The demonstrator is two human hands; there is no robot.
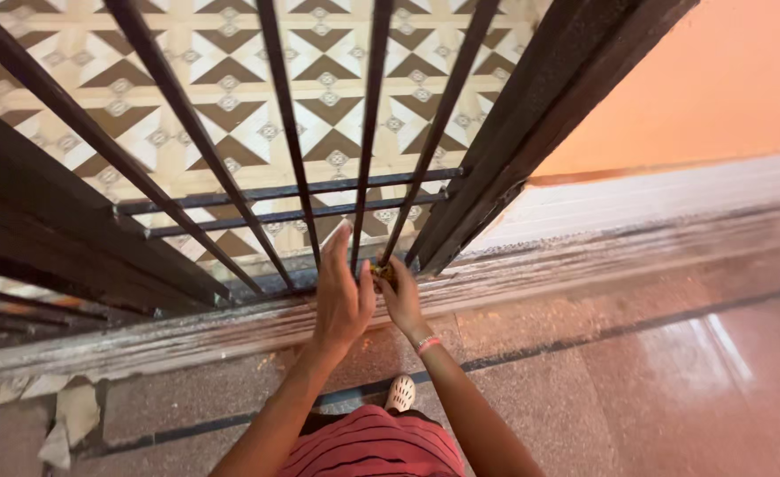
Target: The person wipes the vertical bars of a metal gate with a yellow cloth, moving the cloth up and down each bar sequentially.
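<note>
Your view looks down through a dark metal gate [231, 190] of upright bars with two crossbars low down; its heavy frame post [531, 115] slants from top right toward the threshold. Behind the bars lies a tiled floor [231, 79] patterned in cream and brown triangles. On your side, a speckled stone floor [655, 371] with dark inlaid lines meets a worn, pale sill [584, 256]; an orange wall [717, 79] stands to the right.

Your left hand [343, 296] is raised against the bars, fingers extended upward, one reaching between two uprights. Your right hand [400, 296], pink band [428, 344] at the wrist, pinches a small brass-coloured object [381, 271] at the foot of the bars. Both hands are close together, nearly touching. The object is mostly hidden; its kind cannot be told. A white shoe [399, 394] shows below.
</note>
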